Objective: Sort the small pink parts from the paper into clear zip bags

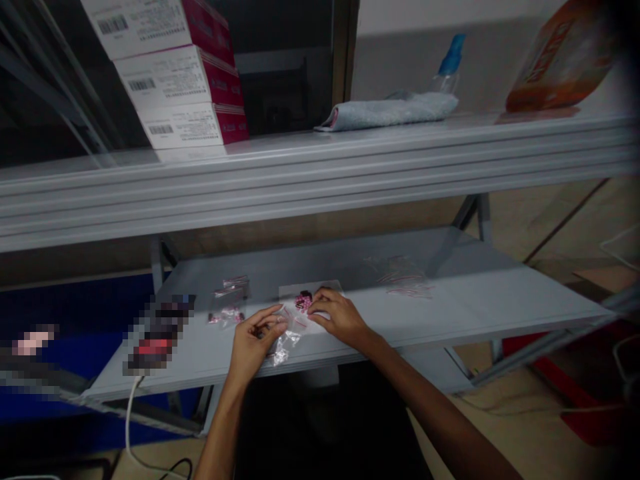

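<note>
My left hand [255, 339] is closed in a pinch on the edge of a small clear plastic bag [281, 348], which hangs over the grey shelf [450, 307]. My right hand [340, 317] rests with its fingers apart on a white sheet [310, 290], touching a dark and pink cluster of small items [303, 301]. Left of my hands lie small clear bags with pink contents [227, 300]. Further right is a loose pile of clear bags [403, 280].
A pixelated dark object [157, 337] lies on the shelf's left end, with a white cable [129, 417] below it. Above my hands runs a metal upper shelf [300, 180] holding stacked boxes [185, 77], a folded cloth [387, 112], a spray bottle [450, 67] and an orange box [560, 60].
</note>
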